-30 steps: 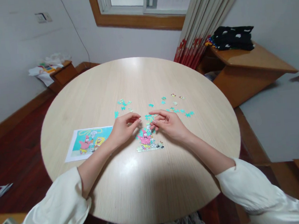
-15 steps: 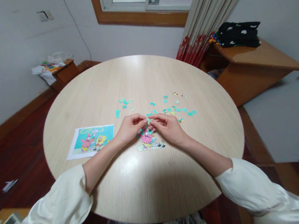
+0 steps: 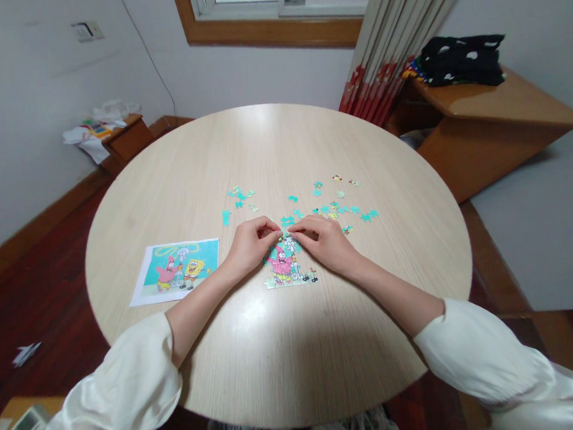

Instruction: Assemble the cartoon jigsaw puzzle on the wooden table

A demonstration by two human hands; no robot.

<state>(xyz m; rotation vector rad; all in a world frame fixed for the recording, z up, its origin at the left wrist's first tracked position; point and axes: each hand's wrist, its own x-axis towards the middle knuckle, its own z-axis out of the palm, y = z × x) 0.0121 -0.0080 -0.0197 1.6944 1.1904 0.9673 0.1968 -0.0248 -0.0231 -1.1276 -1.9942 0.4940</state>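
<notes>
A partly assembled cartoon jigsaw puzzle (image 3: 287, 268) lies on the round pale wooden table (image 3: 278, 349). My left hand (image 3: 251, 243) and my right hand (image 3: 325, 240) rest at its upper edge, fingertips curled and almost meeting over the puzzle's top. Both hands have fingers pressed together in a pinch; whether a piece is between them I cannot make out. Several loose teal puzzle pieces (image 3: 336, 209) lie scattered just beyond my hands, with another small group (image 3: 239, 198) to the left.
A printed reference picture (image 3: 177, 270) lies on the table left of the puzzle. A wooden desk with dark folded cloth (image 3: 463, 59) stands at the right, a curtain (image 3: 391, 38) beside it. A low stand with papers (image 3: 103, 130) sits by the left wall.
My hands came together from apart, briefly lifted a teal piece between the fingertips, then lowered onto the puzzle's top edge. The view shifted slightly.
</notes>
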